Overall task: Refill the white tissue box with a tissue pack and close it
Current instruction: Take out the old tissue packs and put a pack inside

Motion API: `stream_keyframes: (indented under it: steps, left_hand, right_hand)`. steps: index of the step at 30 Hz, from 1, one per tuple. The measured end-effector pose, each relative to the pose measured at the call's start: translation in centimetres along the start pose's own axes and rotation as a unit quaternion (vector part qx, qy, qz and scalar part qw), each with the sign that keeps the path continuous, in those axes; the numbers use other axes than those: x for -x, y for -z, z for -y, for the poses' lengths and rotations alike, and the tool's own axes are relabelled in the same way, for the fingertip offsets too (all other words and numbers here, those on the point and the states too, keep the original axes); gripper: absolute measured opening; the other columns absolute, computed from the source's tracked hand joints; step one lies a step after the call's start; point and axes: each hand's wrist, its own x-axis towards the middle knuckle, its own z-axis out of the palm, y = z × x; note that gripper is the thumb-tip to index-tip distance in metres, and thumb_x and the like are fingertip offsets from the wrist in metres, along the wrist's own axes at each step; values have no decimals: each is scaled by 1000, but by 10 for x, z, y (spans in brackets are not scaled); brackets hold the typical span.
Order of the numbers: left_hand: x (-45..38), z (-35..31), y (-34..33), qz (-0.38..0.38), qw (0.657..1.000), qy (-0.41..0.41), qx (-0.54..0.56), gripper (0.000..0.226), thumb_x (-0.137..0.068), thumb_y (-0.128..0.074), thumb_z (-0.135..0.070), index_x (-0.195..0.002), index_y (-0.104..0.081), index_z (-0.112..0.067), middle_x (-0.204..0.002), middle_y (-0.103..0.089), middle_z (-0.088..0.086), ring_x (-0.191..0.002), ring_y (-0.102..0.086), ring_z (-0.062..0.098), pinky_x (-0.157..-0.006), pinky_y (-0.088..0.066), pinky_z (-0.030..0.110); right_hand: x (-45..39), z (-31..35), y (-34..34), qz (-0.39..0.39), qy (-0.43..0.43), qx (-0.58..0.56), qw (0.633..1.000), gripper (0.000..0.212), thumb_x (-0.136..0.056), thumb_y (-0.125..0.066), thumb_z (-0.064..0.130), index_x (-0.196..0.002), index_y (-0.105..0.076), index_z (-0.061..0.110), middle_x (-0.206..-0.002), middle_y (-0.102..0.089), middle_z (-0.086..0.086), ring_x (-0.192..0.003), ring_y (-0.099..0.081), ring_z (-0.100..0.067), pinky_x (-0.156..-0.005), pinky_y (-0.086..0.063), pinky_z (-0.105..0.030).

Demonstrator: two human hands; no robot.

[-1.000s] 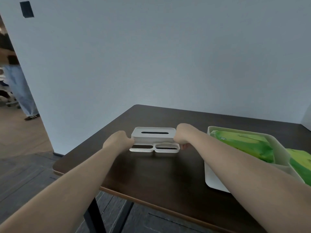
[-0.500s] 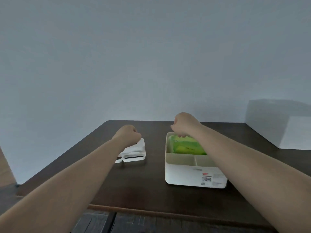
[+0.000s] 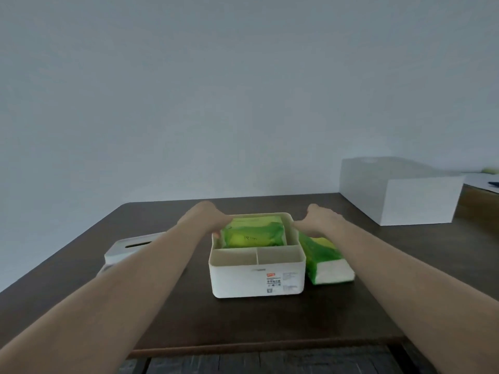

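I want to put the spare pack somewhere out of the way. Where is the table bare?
Bare: the table in front of the white tissue box, and the far strip behind it. Crowded: the lid lies left under the left hand's forearm; the spare pack hugs the box's right side.

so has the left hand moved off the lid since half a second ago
Yes. The left hand has gone right, from the lid to the box's left rim, at the green pack.
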Motion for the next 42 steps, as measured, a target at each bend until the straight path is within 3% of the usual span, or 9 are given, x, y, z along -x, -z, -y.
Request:
stream_keyframes:
  steps: [4,9,14,18,22,29,35,39,42]
  left_hand:
    - [0,-4,-4,16,999,8,-46,25,-76,-56,-20,-55,-46,-11,-57,-46,0,-52,-38,17,-49,-31,25]
    - [-2,-1,-8,-44,998,-26,33,7,-77,-51,-14,-71,-56,-12,-72,-53,3,-67,-47,23,-58,-37,27]
    - [-7,-1,-5,-110,981,-47,150,19,-89,-54,-23,-74,-58,-14,-69,-55,-3,-72,-52,21,-64,-40,27]
    - [-8,-5,-1,-96,947,-68,298,20,-92,-56,-20,-74,-58,-11,-66,-55,-1,-58,-48,13,-51,-37,24]
    - [-16,-5,3,-86,912,-74,395,22,-93,-56,-19,-72,-54,-12,-64,-53,6,-55,-49,17,-48,-36,24]
    - [-51,1,1,-182,912,-38,365,19,-92,-56,-25,-79,-57,-12,-73,-61,7,-71,-52,27,-62,-42,30]
    - [-85,13,-3,-177,938,6,299,15,-89,-60,-26,-87,-67,-12,-82,-67,11,-52,-46,21,-57,-40,24]
    - [-103,18,-9,-184,935,22,304,19,-88,-62,-24,-72,-65,-14,-80,-67,13,-62,-52,28,-67,-46,31]
    - [-116,25,-17,-171,941,41,290,22,-87,-64,-26,-68,-64,-15,-85,-71,15,-76,-63,31,-79,-55,37]
  right_hand:
    - [2,-11,-3,26,-3,-36,999,70,-97,-34,51,-150,-22,8,-152,-39,-15,-137,-40,-35,-112,-33,-47]
    - [1,-18,-9,97,-9,24,995,73,-90,-53,35,-150,-20,12,-140,-47,-13,-114,-51,-28,-87,-43,-35]
    - [-1,-17,-11,117,-4,66,991,96,-80,-66,47,-153,-10,19,-148,-40,-12,-126,-49,-32,-100,-44,-43]
    - [-18,-19,-29,69,-12,52,996,97,-60,-61,52,-147,-20,36,-141,-45,-10,-124,-46,-36,-100,-43,-54]
    - [-20,-20,-29,58,-16,18,998,90,-61,-54,48,-144,-23,35,-140,-43,-12,-127,-42,-37,-102,-40,-54]
    - [-13,-15,-5,-32,-13,-93,995,83,-67,-62,38,-142,-27,40,-138,-44,-13,-126,-44,-37,-102,-38,-48]
    - [-27,9,28,-120,76,-155,978,88,-64,-68,35,-141,-26,46,-131,-44,-12,-124,-46,-37,-102,-42,-50]
    - [-34,28,37,-130,181,-141,965,91,-63,-72,33,-140,-26,50,-134,-44,-8,-123,-46,-34,-102,-41,-51]
    - [-36,38,38,-89,279,-110,950,95,-56,-71,39,-137,-24,56,-139,-42,-4,-127,-44,-29,-105,-39,-50]
